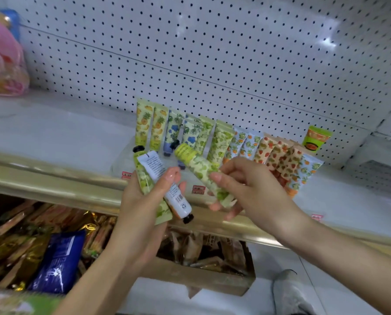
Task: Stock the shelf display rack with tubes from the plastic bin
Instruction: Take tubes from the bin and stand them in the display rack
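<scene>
While left hand [142, 203] clamps two slim black-capped plastic tubes [152, 167], right hand [249, 185] pinches green-patterned lime-capped tube [199, 169], both before upright row of printed tubes [220, 142] on white shelf [53, 128].

Gloss nearly everywhere
Above the gold shelf edge [53, 178], smooth and metal-bright, the tubes [220, 142] have a slick plastic sheen and the perforated back panel [212, 55] glares glossy; below it, a blue packet [58, 262] gleams like foil.
</scene>
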A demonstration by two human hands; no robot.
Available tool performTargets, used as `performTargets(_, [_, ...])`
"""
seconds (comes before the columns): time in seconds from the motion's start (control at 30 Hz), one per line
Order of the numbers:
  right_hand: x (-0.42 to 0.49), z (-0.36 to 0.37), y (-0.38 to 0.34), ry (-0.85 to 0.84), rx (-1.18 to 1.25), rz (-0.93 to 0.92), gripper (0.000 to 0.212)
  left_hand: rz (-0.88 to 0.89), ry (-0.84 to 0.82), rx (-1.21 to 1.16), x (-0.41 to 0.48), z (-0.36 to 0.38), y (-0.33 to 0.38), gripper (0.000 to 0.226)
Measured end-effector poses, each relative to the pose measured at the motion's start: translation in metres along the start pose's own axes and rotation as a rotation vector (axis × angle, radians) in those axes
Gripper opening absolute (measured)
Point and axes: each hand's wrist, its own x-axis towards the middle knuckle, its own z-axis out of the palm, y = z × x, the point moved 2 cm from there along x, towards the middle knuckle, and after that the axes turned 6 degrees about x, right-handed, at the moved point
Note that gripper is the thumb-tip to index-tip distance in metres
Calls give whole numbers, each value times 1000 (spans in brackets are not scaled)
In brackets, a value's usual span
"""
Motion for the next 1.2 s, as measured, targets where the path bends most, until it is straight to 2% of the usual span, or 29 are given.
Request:
performTargets(0.17, [26, -44, -28, 163, -56, -82, 12, -53, -10, -45, 4, -15, 7, 47])
performTargets(0.27, [51, -64, -40, 126, -101, -66, 12, -24, -30, -52, 6, -20, 13, 50])
performTargets(0.43, [81, -67, -59, 28, -410, -92, 15, 51, -62, -37, 11, -20, 18, 48])
performTargets(0.63, [102, -43, -65, 13, -931, -194, 47, 115, -54, 39, 24, -21, 16, 48])
performTargets(0.93, [118, -29, -50, -14, -1062, -105, 30, 139, -69, -21, 28, -15, 10, 44])
performTargets(1.2, [127, -27, -41, 6, -1105, -110, 39, 146, -60, -49, 31, -14, 8, 44])
